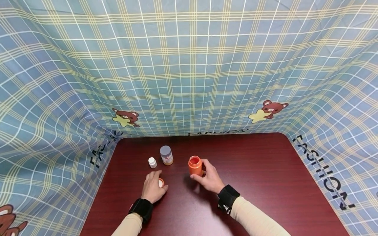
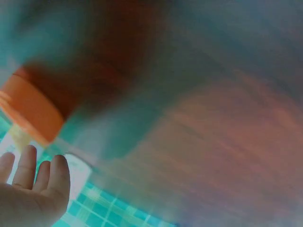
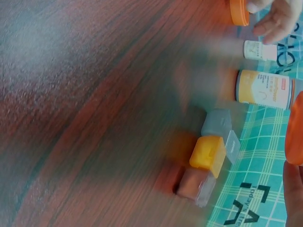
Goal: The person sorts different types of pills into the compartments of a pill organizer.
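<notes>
My right hand (image 1: 210, 177) grips an open orange bottle (image 1: 195, 167) above the table, its mouth facing up. At the edge of the right wrist view, the orange bottle (image 3: 294, 135) and part of that hand (image 3: 293, 198) show. An orange cap (image 1: 160, 183) with a white inside lies on the table at my left hand (image 1: 153, 186), partly covered by it. In the left wrist view the left hand's fingers (image 2: 57, 177) are loosely extended and stand apart from the cap (image 2: 35, 109). The right wrist view shows the thumb close beside it.
Behind the left hand stand a small white bottle (image 1: 152, 163) and a larger jar (image 1: 166, 155) with a grey lid. The right wrist view shows grey, yellow (image 3: 207, 155) and brown small boxes on the dark red table (image 1: 251, 164). A plaid cloth (image 1: 192, 65) hangs around it.
</notes>
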{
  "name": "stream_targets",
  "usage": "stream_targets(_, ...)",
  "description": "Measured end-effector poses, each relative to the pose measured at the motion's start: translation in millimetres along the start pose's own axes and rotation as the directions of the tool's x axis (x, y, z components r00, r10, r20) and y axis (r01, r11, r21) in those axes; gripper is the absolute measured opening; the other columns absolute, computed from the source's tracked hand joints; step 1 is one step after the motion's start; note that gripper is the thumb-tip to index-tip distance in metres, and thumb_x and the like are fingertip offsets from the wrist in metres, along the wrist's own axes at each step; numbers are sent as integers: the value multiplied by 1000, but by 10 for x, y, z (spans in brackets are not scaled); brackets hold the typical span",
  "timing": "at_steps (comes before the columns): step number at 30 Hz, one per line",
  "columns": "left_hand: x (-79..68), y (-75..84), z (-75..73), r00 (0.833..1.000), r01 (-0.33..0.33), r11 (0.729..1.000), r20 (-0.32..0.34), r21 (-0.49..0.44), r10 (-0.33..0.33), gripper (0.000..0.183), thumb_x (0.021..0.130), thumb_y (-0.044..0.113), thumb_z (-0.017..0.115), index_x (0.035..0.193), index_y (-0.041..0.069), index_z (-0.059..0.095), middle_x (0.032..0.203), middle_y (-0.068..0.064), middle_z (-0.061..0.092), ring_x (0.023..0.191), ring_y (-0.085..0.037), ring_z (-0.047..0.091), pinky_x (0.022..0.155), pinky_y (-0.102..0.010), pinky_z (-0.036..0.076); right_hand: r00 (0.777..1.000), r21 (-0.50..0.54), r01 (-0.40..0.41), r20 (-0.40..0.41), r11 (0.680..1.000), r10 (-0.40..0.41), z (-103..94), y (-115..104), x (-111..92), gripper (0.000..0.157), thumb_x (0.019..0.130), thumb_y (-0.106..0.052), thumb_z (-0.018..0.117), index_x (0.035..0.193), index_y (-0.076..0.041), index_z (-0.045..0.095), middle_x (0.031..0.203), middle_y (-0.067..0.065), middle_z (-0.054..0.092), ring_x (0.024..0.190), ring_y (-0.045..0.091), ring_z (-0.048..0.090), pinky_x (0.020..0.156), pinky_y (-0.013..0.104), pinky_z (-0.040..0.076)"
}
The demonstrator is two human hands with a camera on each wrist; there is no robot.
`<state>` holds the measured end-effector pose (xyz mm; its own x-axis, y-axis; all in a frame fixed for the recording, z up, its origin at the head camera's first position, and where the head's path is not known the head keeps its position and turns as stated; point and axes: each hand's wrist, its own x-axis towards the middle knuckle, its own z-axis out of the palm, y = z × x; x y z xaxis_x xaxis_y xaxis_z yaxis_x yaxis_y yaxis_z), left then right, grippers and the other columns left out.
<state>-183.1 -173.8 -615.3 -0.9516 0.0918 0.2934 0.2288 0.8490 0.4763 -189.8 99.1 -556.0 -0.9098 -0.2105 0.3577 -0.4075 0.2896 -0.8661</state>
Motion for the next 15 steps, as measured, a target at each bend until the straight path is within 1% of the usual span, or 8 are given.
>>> stream_targets(2, 30, 68, -3, 1000, -18, 1000, -8, -14, 18, 70, 61, 22, 81, 123, 1, 57, 111, -15, 58, 109, -37, 50, 89, -49, 41, 1000, 0, -9, -5, 1000, 9, 8, 104, 5, 61, 70, -5, 84, 120, -6, 51, 110, 7, 61, 100, 22, 60, 80, 37, 55)
stream_targets(5, 85, 204, -7, 999, -35, 998, -7, -54, 34, 69, 64, 21, 80, 125, 2, 56, 113, -16, 58, 109, -36, 50, 91, -47, 41, 999, 18, -28, -23, 999, 29, 0, 266, 22, 62, 68, -7, 86, 121, -9, 52, 112, 7, 60, 103, 22, 60, 82, 38, 54)
stream_targets(8, 139, 362, 11, 999, -36, 993, 11, -115, 37, 67, 67, 20, 79, 127, 2, 55, 116, -15, 57, 110, -35, 50, 91, -47, 41, 998, 15, -30, -60, 999, 31, -54, 305, 38, 61, 68, -11, 87, 119, -12, 53, 111, 5, 61, 103, 21, 60, 83, 40, 53)
stream_targets(11, 180, 507, 65, 998, -39, 985, 36, -167, 46, 66, 69, 17, 79, 127, 2, 53, 116, -15, 57, 109, -34, 51, 91, -46, 42, 995, -41, -19, -100, 999, 15, -115, 332, 47, 60, 68, -17, 87, 117, -13, 53, 109, 4, 63, 100, 20, 61, 82, 41, 53)
stream_targets(15, 226, 646, 188, 995, -75, 973, 54, -217, 89, 65, 68, 12, 80, 125, 0, 53, 111, -17, 59, 104, -32, 55, 88, -46, 44, 991, -104, -18, -133, 994, 4, -184, 383, 47, 61, 66, -20, 88, 116, -11, 54, 106, 4, 63, 98, 22, 62, 80, 39, 54)
